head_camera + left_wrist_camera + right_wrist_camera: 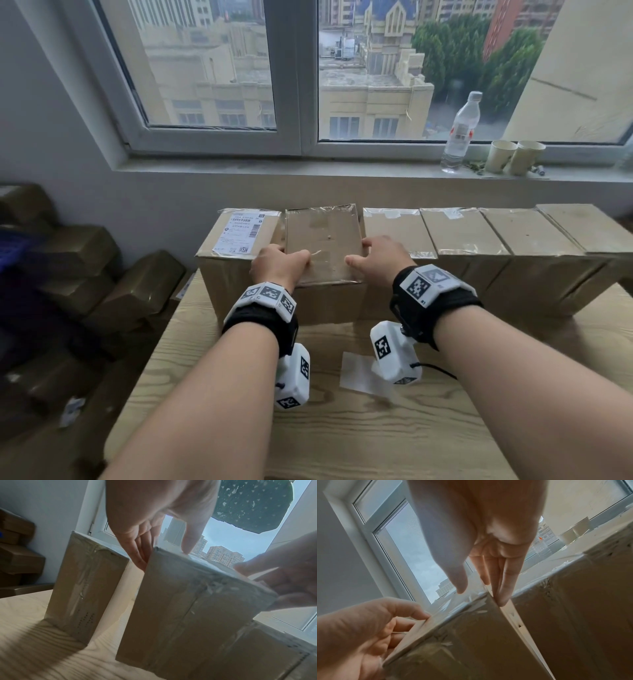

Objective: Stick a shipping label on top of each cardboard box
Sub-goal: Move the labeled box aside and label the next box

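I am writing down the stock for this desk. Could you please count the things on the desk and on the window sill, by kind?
Cardboard boxes in the row on the desk: 6, one already with a shipping label, one held by the left hand and the right hand
Loose white sheet on the desk: 1
Water bottle: 1
Paper cups: 2
Total: 10

Matt brown cardboard box (pixel 323 240) with glossy clear tape on pale wood-grain table (pixel 342 435).

Both hands — left hand (pixel 279 263), right hand (pixel 380 261) — gripping
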`<act>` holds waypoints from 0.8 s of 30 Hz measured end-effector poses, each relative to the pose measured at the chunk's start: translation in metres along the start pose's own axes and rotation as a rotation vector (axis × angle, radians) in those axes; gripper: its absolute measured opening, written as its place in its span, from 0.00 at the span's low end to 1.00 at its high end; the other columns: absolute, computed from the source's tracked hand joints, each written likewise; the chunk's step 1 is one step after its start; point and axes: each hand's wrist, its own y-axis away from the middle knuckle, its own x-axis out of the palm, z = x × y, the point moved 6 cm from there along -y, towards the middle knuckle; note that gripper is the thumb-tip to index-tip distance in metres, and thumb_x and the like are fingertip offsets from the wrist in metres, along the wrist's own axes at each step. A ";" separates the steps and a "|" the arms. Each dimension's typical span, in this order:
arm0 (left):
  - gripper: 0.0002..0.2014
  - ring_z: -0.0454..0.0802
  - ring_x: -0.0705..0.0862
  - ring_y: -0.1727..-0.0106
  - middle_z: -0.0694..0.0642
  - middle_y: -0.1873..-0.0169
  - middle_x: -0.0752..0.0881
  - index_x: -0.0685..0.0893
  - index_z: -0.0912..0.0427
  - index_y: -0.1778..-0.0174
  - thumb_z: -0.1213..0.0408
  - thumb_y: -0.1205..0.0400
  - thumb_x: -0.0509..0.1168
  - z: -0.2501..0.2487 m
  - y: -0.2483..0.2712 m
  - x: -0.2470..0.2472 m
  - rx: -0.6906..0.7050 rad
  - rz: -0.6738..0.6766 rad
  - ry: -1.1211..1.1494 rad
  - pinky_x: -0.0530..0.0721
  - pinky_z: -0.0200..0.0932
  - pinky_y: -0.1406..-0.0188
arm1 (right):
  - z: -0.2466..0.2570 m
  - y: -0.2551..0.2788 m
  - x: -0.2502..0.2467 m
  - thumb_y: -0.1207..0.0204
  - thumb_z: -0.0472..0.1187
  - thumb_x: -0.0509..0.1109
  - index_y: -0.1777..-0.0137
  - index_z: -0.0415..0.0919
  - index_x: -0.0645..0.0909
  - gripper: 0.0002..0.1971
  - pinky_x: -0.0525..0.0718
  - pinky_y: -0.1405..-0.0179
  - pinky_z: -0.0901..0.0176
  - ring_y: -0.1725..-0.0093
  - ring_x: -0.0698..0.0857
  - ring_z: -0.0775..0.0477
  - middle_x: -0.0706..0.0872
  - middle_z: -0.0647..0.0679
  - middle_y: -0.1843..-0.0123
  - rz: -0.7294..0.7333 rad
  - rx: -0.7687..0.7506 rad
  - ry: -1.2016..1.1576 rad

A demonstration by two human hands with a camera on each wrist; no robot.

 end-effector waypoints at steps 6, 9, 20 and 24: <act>0.18 0.56 0.78 0.51 0.58 0.46 0.86 0.84 0.59 0.42 0.53 0.24 0.66 -0.005 0.030 -0.022 -0.033 -0.116 0.108 0.70 0.40 0.54 | 0.004 0.021 -0.022 0.22 0.54 0.68 0.44 0.36 0.85 0.20 0.78 0.48 0.56 0.42 0.85 0.38 0.88 0.40 0.46 -0.025 -0.062 -0.026; 0.15 0.58 0.80 0.46 0.58 0.53 0.83 0.83 0.60 0.50 0.52 0.22 0.64 -0.009 0.043 -0.028 -0.053 -0.081 0.101 0.70 0.42 0.54 | -0.001 0.030 -0.031 0.23 0.57 0.68 0.51 0.36 0.86 0.22 0.85 0.46 0.52 0.49 0.88 0.38 0.90 0.40 0.52 -0.037 -0.058 -0.059; 0.32 0.57 0.89 0.53 0.57 0.54 0.91 0.88 0.59 0.51 0.40 0.43 0.67 -0.024 0.103 0.004 -0.147 0.061 0.166 0.87 0.53 0.44 | -0.066 0.063 -0.065 0.23 0.61 0.66 0.47 0.34 0.83 0.27 0.88 0.46 0.42 0.49 0.89 0.35 0.90 0.37 0.50 0.025 0.012 -0.001; 0.28 0.57 0.89 0.54 0.57 0.57 0.90 0.86 0.58 0.58 0.40 0.45 0.68 -0.030 0.122 0.045 -0.149 0.146 0.147 0.88 0.54 0.46 | -0.101 0.074 -0.077 0.23 0.62 0.64 0.54 0.37 0.84 0.25 0.87 0.48 0.50 0.51 0.89 0.36 0.90 0.40 0.55 0.023 0.041 0.050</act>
